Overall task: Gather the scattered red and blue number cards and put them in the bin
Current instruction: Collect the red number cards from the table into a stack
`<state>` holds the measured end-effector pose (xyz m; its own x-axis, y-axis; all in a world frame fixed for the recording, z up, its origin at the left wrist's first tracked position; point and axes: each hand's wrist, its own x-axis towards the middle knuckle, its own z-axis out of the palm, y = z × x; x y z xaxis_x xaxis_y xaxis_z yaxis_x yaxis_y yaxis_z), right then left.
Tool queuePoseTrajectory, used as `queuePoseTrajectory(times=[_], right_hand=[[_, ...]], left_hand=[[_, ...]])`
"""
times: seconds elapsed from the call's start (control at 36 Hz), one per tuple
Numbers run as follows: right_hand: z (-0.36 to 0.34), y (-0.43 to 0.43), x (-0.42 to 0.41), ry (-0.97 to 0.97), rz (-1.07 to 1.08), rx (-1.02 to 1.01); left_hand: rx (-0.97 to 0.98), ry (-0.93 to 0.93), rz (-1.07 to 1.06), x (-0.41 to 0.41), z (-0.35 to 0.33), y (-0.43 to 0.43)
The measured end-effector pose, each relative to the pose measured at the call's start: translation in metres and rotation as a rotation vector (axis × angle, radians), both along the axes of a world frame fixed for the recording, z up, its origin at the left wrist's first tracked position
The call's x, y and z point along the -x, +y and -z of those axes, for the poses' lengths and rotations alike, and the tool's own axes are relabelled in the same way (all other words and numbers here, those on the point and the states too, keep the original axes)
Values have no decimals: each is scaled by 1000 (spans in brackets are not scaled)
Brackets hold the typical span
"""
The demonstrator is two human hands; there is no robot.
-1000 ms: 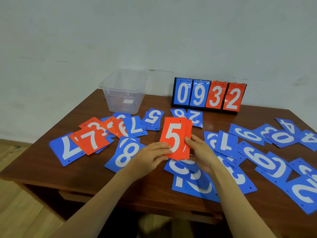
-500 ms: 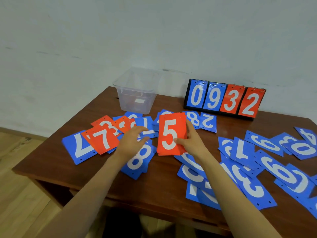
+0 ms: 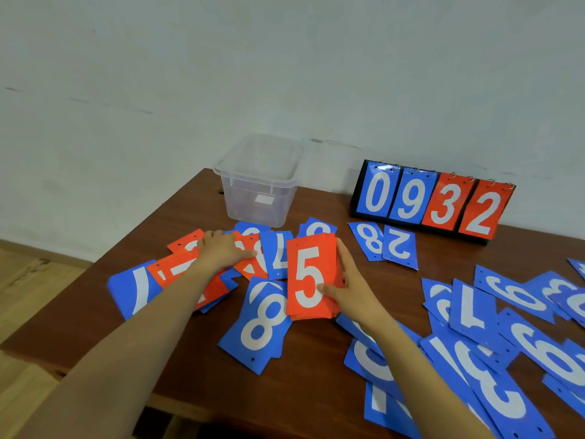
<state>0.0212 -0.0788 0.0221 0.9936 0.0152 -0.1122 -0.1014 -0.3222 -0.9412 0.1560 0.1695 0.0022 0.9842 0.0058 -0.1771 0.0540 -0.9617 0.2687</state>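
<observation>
Blue number cards [image 3: 503, 397] lie overlapping in a heap at the near right of the wooden counter [image 3: 304, 384], a white 3 uppermost. Just left of centre lies a blue 8 card [image 3: 262, 321], partly tucked under what the right hand [image 3: 351, 293] holds. That is a stack of red cards [image 3: 311, 277], tilted up off the counter with a white 5 facing the camera. The thumb presses on the face of the 5, and the fingers [image 3: 343, 258] curl round the stack's right edge.

To the left, the left hand [image 3: 221, 251] rests flat on loose red cards [image 3: 177, 269]. Its fingers [image 3: 245, 255] are straight and close together, the tips touching a red card beside a blue 7 card [image 3: 278, 255]. Another blue card [image 3: 133, 289] sticks out from under the red ones at the far left.

Beyond the hands, a clear plastic bin [image 3: 259, 191] stands upright near the counter's far left edge, and the loose cards in view lie outside it. A blue 8 [image 3: 368, 242] and a blue 2 [image 3: 399, 248] lie side by side in front of a flip scoreboard [image 3: 433, 201] reading 0 9 3 2, which stands against a pale wall [image 3: 285, 74].
</observation>
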Motion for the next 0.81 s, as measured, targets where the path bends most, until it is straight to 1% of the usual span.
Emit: queuePoseTrajectory(times=[0.08,0.17,0.31,0.44,0.53,0.58,0.61,0.67,0.69,0.72,0.81], right_hand=[[0,0,-2,-1,-2,-2],[1,-1,-4,10,-5,-3],[1,-4,-5,1,4,-12],[-1,-8,-3,-10,13,-33],[-2,-9,0,-6,21,-40],[-3,-10,1,-3,31,-49],[-3,-11,2,-3,33,-50],[-4,-11,3,3,28,-51],[-4,-12,4,6,26,-52],[-4,-11,4,7,26,-52],[-5,-10,7,15,39,-51]], left_hand=[[51,18,-8,-5,-4,-3],[33,11,27,-11,-9,-6],[29,62,67,-21,-11,-12],[63,36,38,-26,-13,-18],[61,-60,-25,-24,-20,-24],[130,-149,-71,-21,-24,-26],[214,-169,-86,-19,-25,-26],[444,-176,-94,-13,-29,-26],[530,-207,-98,-9,-31,-26],[565,-265,-92,-4,-34,-25],[510,-504,-52,11,-43,-24]])
